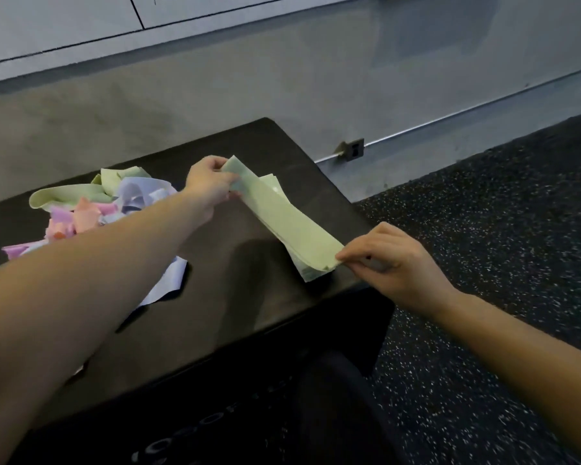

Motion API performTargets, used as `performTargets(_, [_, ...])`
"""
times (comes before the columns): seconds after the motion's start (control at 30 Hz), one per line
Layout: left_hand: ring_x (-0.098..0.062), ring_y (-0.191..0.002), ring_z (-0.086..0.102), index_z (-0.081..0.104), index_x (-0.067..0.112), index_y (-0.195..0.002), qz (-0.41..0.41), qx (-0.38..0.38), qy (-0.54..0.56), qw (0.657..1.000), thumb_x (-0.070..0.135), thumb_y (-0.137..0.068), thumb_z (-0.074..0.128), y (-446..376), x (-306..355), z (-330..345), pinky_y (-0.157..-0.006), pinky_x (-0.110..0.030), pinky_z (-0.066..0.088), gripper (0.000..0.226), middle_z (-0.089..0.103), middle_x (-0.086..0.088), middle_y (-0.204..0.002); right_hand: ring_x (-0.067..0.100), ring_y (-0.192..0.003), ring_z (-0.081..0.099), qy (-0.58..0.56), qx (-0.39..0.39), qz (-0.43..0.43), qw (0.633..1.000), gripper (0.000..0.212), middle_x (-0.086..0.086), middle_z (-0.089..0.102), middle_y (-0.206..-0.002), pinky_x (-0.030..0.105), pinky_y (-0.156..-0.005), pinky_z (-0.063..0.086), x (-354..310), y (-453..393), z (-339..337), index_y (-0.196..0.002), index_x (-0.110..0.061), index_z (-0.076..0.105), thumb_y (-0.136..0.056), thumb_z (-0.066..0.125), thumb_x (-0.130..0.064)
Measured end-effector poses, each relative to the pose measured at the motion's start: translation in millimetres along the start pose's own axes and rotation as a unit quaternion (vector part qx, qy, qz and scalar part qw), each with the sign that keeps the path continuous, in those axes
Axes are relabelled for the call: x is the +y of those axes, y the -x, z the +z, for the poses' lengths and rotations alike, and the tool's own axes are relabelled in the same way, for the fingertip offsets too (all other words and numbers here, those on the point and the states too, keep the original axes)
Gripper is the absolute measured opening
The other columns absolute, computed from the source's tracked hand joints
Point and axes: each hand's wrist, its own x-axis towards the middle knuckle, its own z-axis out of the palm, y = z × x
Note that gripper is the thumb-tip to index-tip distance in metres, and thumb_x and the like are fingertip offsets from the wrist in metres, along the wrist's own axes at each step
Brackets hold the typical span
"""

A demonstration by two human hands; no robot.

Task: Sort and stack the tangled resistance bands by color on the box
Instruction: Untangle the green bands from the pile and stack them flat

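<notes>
A flat stack of pale green bands [284, 219] lies diagonally on the right side of the black box [235, 317]. My left hand [208, 184] pinches the far end of the top green band. My right hand [388, 260] pinches its near end at the box's right edge. A tangled pile of bands [91, 206] in green, lavender, pink and purple sits on the left of the box, partly hidden by my left forearm. A lavender band [168, 283] trails out from under that arm.
The box stands against a grey wall [282, 78]. Black speckled rubber flooring [500, 213] spreads to the right. A metal rail with a small bracket [351, 150] runs along the wall's base behind the box.
</notes>
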Motion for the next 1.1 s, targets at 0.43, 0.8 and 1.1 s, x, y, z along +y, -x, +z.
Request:
performTargets(0.43, [-0.017,-0.105,0.056,0.063,0.024,-0.112,0.072,0.0,-0.194,0.978,0.003,-0.093,0.056,-68.8,-26.9,60.5,-0.078,-0.026,0.046,0.029,0.059,0.0,-0.116,0.02,-0.083,0.059,0.046,-0.091,-0.095,0.99,0.015,-0.013,0.072,-0.093,0.039,-0.071,0.046,45.9,-31.3,46.4,-0.103,-0.025,0.077,-0.094,0.067,-0.031])
performTargets(0.8, [-0.024,-0.127,0.053,0.062,0.02,-0.131,0.142,-0.044,-0.33,0.932,0.014,-0.096,0.057,-94.8,-51.7,77.1,-0.105,-0.033,0.04,0.036,0.057,-0.004,-0.136,0.021,-0.088,0.061,-0.003,-0.149,-0.061,0.987,0.023,-0.002,0.07,-0.102,0.039,-0.076,0.051,56.0,-21.3,53.4,-0.114,-0.02,0.075,-0.095,0.065,-0.027])
performTargets(1.1, [-0.018,-0.119,0.057,0.053,0.016,-0.139,0.158,-0.062,-0.293,0.941,0.018,-0.099,0.062,-76.0,-45.7,57.8,-0.105,-0.034,0.048,0.041,0.04,-0.004,-0.146,0.021,-0.097,0.061,0.021,-0.163,-0.022,0.986,0.032,-0.004,0.067,-0.109,0.045,-0.08,0.053,43.1,-32.6,46.1,-0.115,-0.025,0.073,-0.089,0.066,-0.042])
